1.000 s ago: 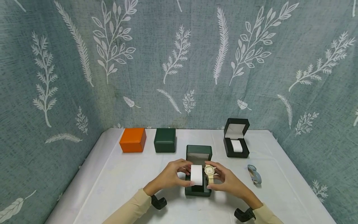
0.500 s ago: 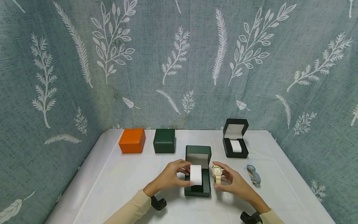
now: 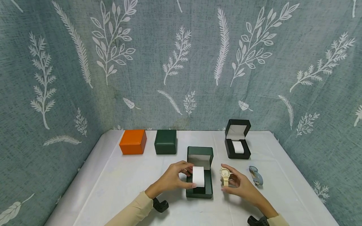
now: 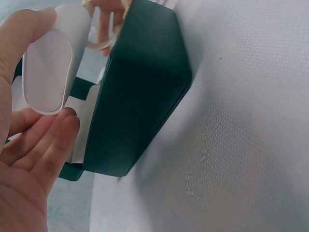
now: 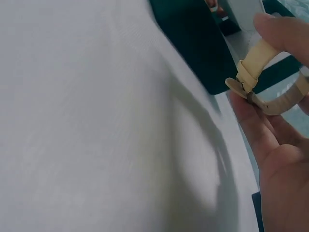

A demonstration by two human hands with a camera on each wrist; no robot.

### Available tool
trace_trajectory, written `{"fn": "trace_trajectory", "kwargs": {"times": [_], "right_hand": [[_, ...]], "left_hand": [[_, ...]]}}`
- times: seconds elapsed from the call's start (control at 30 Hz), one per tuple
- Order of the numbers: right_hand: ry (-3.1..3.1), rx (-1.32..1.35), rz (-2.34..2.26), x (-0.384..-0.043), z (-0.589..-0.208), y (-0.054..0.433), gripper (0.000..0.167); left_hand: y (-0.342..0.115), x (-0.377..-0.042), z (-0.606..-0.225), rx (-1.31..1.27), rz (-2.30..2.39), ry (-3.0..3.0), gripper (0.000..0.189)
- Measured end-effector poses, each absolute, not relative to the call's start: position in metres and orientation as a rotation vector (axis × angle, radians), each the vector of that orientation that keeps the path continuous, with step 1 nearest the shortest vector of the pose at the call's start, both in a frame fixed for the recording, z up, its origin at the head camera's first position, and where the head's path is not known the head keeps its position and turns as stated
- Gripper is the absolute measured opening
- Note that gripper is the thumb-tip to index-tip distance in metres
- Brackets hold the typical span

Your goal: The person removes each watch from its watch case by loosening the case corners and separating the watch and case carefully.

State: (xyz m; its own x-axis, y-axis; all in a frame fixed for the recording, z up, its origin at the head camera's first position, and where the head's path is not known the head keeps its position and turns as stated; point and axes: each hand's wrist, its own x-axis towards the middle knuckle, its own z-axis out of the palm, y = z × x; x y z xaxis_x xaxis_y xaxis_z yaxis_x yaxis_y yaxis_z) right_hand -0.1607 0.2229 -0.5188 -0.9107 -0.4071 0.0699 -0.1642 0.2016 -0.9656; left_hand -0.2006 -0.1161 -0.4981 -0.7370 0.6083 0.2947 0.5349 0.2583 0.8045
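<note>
Between thumb and fingers, my left hand pinches a white watch pillow over the opened green watch box. The left wrist view shows the pillow's oval end, with the thumb on top and fingertips below. To the right of the box, my right hand holds a cream wristwatch by its strap, dial facing the head camera. In the right wrist view the strap is buckled into a loop, thumb on one side and fingers on the other.
A closed orange box and a closed green box stand at the back left. At the back right is an opened black watch box with a white pillow inside. A blue-grey wristwatch lies right of my right hand.
My right hand has moved right with the cream wristwatch, from beside the white pillow to beyond the green box's right side. My left hand stays on the pillow.
</note>
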Motion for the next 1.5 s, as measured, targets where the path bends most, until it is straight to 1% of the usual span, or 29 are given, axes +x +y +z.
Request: {"fn": "trace_trajectory", "kwargs": {"times": [0.3,0.57,0.7,0.87,1.2,1.5], "right_hand": [[2.374,-0.338,-1.77,-0.1608,-0.5213,0.2263,0.094],[2.309,-0.318,-1.83,-0.1582,-0.522,0.2293,0.095],[2.335,-0.27,-1.836,-0.1589,-0.5238,0.23,0.09],[2.427,-0.14,-1.772,-0.1611,-0.5253,0.2302,0.084],[2.518,-0.015,-1.713,-0.1633,-0.5267,0.2323,0.087],[2.513,0.077,-1.769,-0.1618,-0.5253,0.2319,0.083]], "left_hand": [[-0.1162,-0.2005,-0.4972,1.096,1.505,2.433,0.067],[-0.1156,-0.1991,-0.4963,1.094,1.499,2.428,0.068],[-0.1156,-0.1994,-0.4968,1.085,1.497,2.429,0.068],[-0.1154,-0.2005,-0.499,1.079,1.496,2.432,0.067],[-0.116,-0.2013,-0.5004,1.09,1.508,2.438,0.066],[-0.1157,-0.2009,-0.5004,1.092,1.503,2.441,0.067]]}}
